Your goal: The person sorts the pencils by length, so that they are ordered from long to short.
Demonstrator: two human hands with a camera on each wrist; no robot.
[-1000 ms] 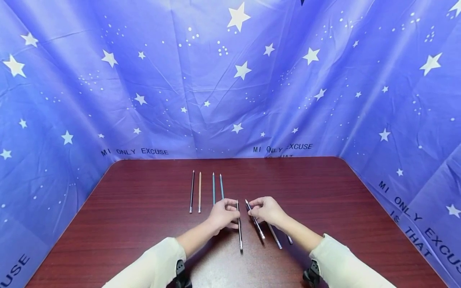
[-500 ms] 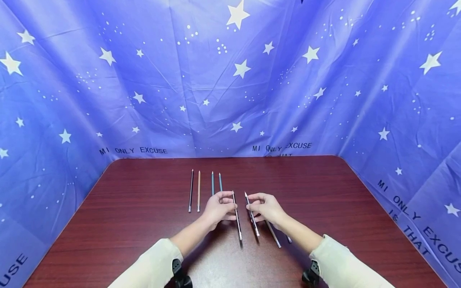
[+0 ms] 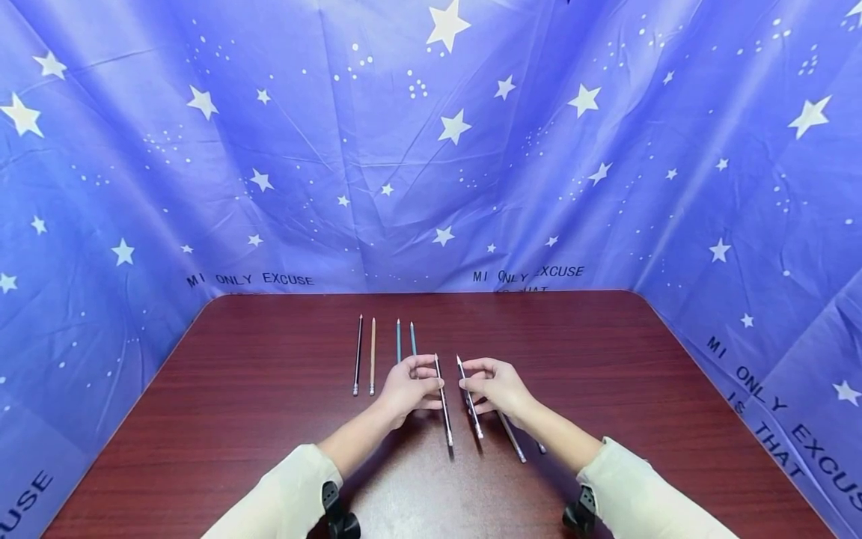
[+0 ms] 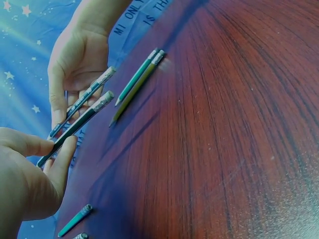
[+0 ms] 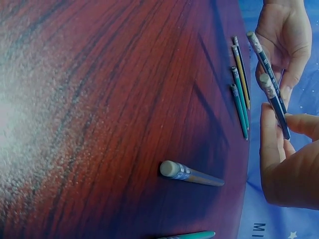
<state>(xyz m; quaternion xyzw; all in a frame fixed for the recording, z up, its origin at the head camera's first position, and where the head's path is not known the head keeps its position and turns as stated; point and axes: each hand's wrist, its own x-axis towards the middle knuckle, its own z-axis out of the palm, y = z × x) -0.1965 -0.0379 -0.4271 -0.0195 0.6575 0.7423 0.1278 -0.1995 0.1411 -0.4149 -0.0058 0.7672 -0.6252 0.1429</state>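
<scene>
My left hand pinches a black pencil between thumb and fingers, its point away from me and its eraser toward me. Just to the right, my right hand pinches a second dark pencil the same way. In the left wrist view, that second pencil shows light markings along its barrel. Both pencils are held above the table, side by side with a small gap between them. The right wrist view shows their eraser ends raised, the right hand's pencil being nearer.
On the dark red table, a black pencil, a tan pencil and two teal pencils lie left of centre, the teal ones partly behind my left hand. A yellow pencil and a green pencil lie beneath my right arm.
Both hands have moved slightly away from me with their pencils. The right hand's pencil has swung closer to parallel with the left one. Over the last half second the hands stay nearly still.
</scene>
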